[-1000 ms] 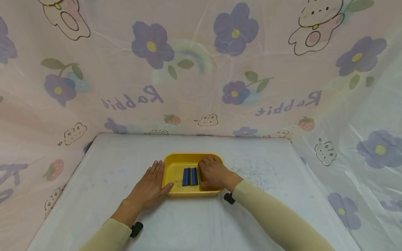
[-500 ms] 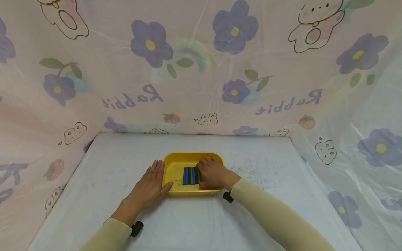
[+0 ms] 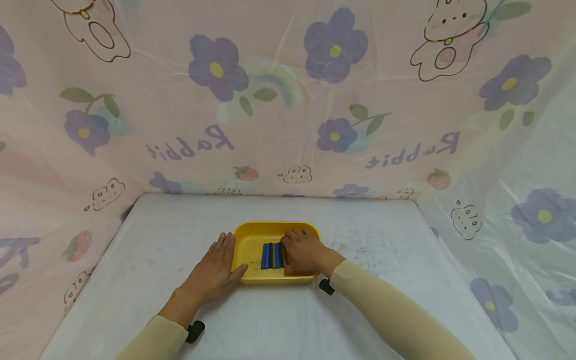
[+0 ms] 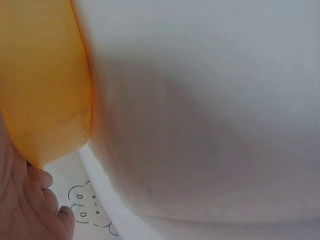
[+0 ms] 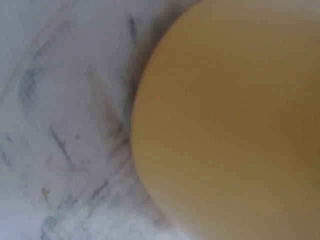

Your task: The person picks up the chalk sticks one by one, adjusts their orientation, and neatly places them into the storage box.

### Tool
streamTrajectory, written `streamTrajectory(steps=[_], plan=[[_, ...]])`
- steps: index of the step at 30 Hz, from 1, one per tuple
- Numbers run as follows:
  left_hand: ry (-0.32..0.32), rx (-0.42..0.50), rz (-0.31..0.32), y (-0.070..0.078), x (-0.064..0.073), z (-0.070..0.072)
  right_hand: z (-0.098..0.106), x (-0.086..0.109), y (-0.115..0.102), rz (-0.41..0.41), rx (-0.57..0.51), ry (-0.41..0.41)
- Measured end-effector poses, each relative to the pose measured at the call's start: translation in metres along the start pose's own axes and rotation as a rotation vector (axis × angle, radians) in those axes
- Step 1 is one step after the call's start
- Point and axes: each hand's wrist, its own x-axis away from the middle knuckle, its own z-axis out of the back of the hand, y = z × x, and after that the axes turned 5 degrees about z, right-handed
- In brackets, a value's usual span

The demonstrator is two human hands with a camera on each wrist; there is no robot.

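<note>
A yellow tray (image 3: 246, 235) stands mid-table. In it, several short blue, black and olive sticks (image 3: 271, 255) lie side by side in a row; they look like crayons, but their exact kind is unclear. My left hand (image 3: 215, 267) rests along the tray's left side, fingers straight and thumb over the near left corner. Reaching into the tray's right half, my right hand (image 3: 306, 252) has curled fingers and holds a dark stick (image 3: 283, 252) by its ends against the row's right end. My palm hides part of it. The right wrist view shows only the tray's wall (image 5: 225, 120).
A white cloth (image 3: 180, 215) covers the table, with dark scribbles (image 3: 364, 250) to the right of the tray. A printed curtain (image 3: 270, 115) encloses the back and sides. Each wrist carries a small black camera (image 3: 195, 331).
My right hand has shifted slightly left, bringing the dark stick from a small gap up against the row. My left hand stays in place at the tray.
</note>
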Motion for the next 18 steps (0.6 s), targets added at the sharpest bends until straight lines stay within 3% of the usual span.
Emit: streamTrajectory(steps=[6,11,18], plan=[[0.004,-0.015,0.004,0.001,0.000,0.001,0.000,0.002,0.001,-0.012,-0.027,0.013],[0.015,-0.032,0.003,0.001,-0.001,-0.001,0.000,0.008,0.001,-0.023,-0.062,0.081],[0.030,-0.042,0.006,0.001,0.000,-0.002,-0.001,0.021,0.001,-0.061,0.016,0.193]])
